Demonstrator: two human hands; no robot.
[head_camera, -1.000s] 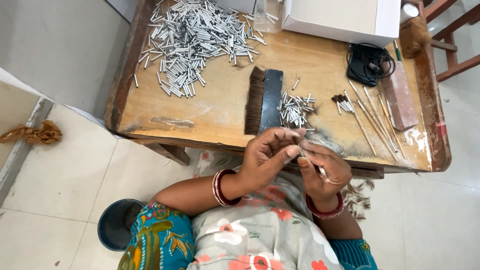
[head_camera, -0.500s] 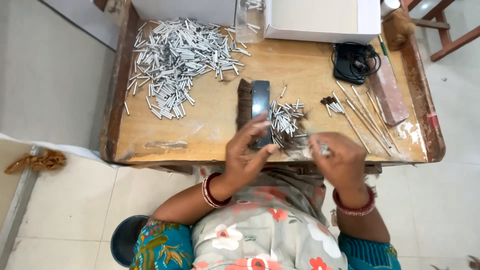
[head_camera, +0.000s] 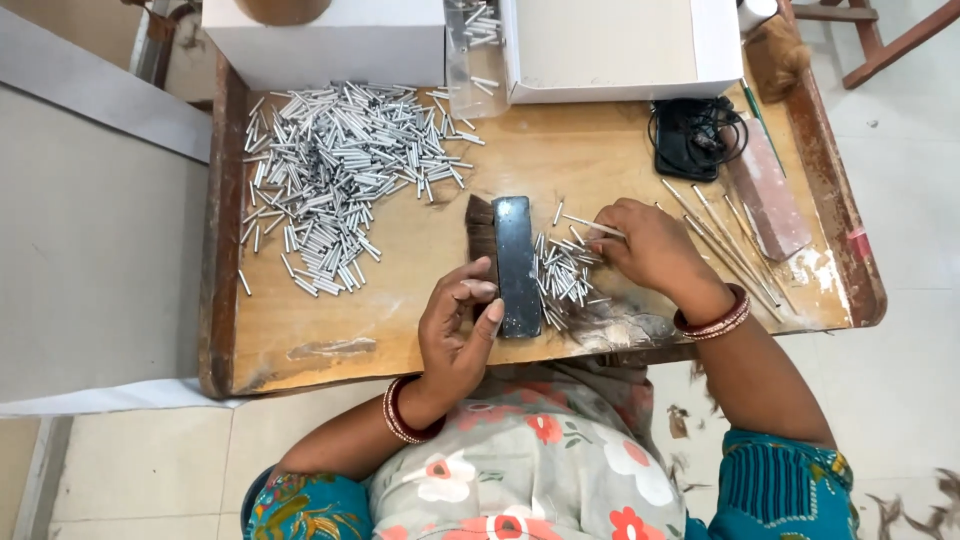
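Observation:
My left hand rests on the wooden table beside a dark rectangular block, its fingertips touching the block's left edge. A brown bristle tuft lies under the block's left side. My right hand reaches over a small pile of short metal tubes to the right of the block and pinches one thin tube between thumb and fingers. A big heap of the same silver tubes covers the table's far left.
Two white boxes stand at the table's far edge, with a clear tray of tubes between them. A coiled black cable, long thin sticks and a pinkish flat bar lie at the right. Hair scraps litter the floor.
Both hands have moved apart from near my lap onto the table. The right hand has reached to the small tube pile and picked a tube; the left has settled by the block.

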